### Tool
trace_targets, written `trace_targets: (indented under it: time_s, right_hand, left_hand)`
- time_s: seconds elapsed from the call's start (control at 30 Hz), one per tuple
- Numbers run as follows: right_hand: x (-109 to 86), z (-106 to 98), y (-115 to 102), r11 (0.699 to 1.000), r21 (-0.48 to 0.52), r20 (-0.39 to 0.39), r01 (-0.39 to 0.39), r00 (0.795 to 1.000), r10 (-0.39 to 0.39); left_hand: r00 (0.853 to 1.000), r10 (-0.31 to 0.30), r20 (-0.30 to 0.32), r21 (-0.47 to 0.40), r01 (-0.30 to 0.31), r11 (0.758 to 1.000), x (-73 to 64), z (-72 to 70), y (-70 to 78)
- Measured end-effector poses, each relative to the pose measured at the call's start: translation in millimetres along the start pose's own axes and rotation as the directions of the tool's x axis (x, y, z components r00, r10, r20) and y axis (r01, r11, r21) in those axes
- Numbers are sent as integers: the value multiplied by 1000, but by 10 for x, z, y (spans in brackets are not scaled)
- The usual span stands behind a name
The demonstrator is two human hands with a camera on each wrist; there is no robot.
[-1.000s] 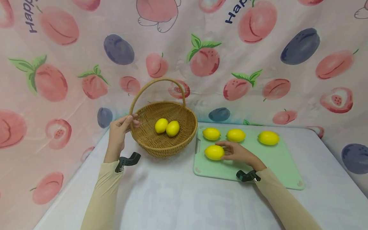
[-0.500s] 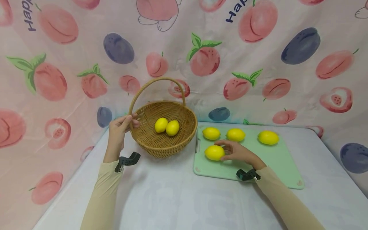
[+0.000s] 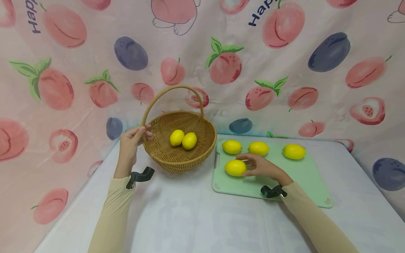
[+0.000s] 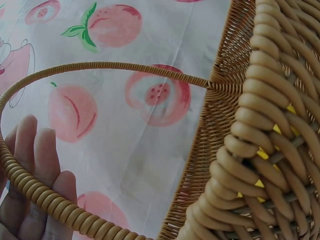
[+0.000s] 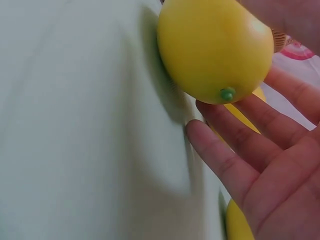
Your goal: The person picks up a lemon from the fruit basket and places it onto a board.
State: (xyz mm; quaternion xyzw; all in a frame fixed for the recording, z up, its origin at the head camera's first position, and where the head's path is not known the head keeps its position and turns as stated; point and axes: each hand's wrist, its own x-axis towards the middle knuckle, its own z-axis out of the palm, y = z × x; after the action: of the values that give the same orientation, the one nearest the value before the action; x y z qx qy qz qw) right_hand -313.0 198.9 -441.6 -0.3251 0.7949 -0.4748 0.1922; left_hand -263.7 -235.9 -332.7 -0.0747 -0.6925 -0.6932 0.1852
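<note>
My left hand [image 3: 130,142] pinches the left foot of the handle of a brown wicker basket [image 3: 180,166]. In the left wrist view, its fingers [image 4: 46,157] lie behind the wrapped handle [image 4: 70,212]. Two yellow lemons [image 3: 177,138] sit together in the basket. My right hand [image 3: 261,167] holds the right end of another lemon [image 3: 235,168], which rests on a pale green cutting board [image 3: 284,191]. The right wrist view shows that lemon [image 5: 215,50] between thumb and fingers [image 5: 220,155], its green tip facing the palm.
Along the board's back edge lie three more lemons: one at the left [image 3: 232,147], one in the middle [image 3: 258,148], one at the right [image 3: 294,151]. Basket and board stand side by side on a white tablecloth [image 3: 190,211]. Behind them hangs a fruit-printed curtain [image 3: 196,45].
</note>
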Motion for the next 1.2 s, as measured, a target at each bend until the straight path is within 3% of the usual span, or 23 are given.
trace_targets:
  time_s: [0.33,0.53,0.9,1.03,1.2]
  right_hand:
    - [35,-259,-212,999,-20,32,40,999,-39]
    - [157,-463,-498,992,-125,58,15,998,-7]
    - [621,-699,-1143,958,-280,187,69,982,-16]
    - [845,-695,-1293,942,-325,229,80,973,-4]
    - [1083,-607,-1503,953,-298,247,47,969,30]
  left_hand:
    - [1000,-3,0,-6,3,1000,-8,-17,-12]
    - [1000,-1,-3,-2,1,1000,-4,-16,-11]
    - [1000,10,7,18,-10,1000,-6,-13,-4]
    - [1000,12,9,23,-12,1000,-14,-9,10]
    - [1000,15,14,22,-15,1000,-2,-18,-11]
